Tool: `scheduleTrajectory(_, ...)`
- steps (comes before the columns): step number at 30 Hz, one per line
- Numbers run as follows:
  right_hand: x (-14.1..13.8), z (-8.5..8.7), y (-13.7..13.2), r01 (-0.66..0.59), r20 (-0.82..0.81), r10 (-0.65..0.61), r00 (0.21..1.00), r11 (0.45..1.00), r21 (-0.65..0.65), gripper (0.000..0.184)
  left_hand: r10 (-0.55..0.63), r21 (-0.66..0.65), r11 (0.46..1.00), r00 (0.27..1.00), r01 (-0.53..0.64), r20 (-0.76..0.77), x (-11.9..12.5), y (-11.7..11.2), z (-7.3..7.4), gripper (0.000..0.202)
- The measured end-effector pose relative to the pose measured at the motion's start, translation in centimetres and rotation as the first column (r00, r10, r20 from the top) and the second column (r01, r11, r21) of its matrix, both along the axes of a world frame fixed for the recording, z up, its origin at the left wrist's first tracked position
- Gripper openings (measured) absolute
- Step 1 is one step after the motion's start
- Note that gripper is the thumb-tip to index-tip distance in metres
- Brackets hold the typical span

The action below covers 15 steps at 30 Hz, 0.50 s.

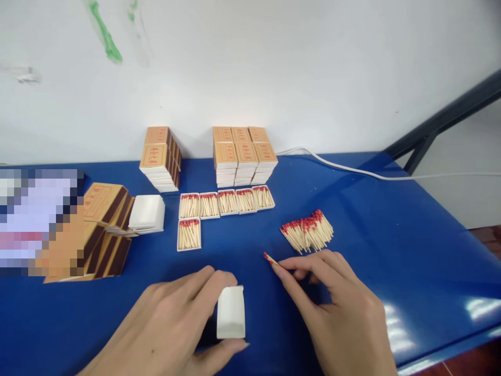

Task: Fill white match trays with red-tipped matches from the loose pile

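My left hand (176, 318) grips a small white matchbox tray (230, 312) between thumb and fingers, low over the blue table (391, 219). My right hand (336, 303) pinches a few red-tipped matches (270, 259) whose heads stick out to the left of my fingertips. Just beyond that hand lies a loose pile of matches (308, 231). Several filled trays (227, 202) sit in a row further back, with one more filled tray (189, 234) below the row's left end.
Two stacks of closed orange matchboxes (242, 154) (160, 156) stand against the white wall. Empty white trays (147, 213) and brown-sided sleeves (104, 230) lie at the left beside a blurred patch. A white cable (352, 168) runs across the back right.
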State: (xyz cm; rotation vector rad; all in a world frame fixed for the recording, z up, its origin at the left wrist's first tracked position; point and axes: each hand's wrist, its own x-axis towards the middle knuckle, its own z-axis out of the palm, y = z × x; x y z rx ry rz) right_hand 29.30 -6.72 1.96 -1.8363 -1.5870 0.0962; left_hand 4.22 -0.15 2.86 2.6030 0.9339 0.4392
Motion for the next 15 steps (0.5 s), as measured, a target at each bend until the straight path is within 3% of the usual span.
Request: scheduleTrajectory(15,0.08,0.0,0.64,0.037,-0.039,-0.039,0.998,0.998,-0.05,0.023,0.002,-0.027,1.0,1.0,-0.002,-0.015,-0.16,-0.32,0.04,0.066)
